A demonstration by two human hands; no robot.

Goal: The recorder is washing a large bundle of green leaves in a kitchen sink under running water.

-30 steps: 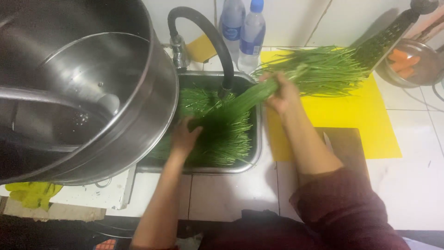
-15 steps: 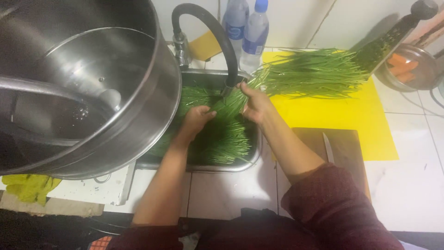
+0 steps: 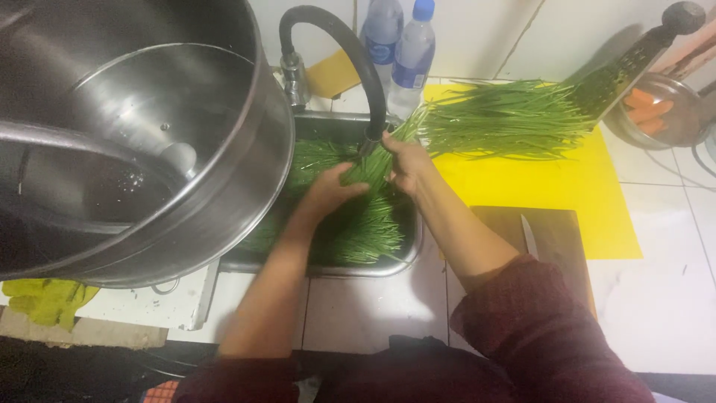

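You're gripping the chives (image 3: 373, 168) with both hands (image 3: 328, 190) (image 3: 406, 160), fingers clenched, under the tap (image 3: 371, 133). Loose stalks are risking slipping into the sink (image 3: 406, 257).

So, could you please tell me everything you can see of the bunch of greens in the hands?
The bunch is a sheaf of long, thin, flat green leaves, fresh-looking. It lies slantwise over the sink just under the black tap spout. The left hand and right hand both grip it; its lower ends reach more greens in the sink.
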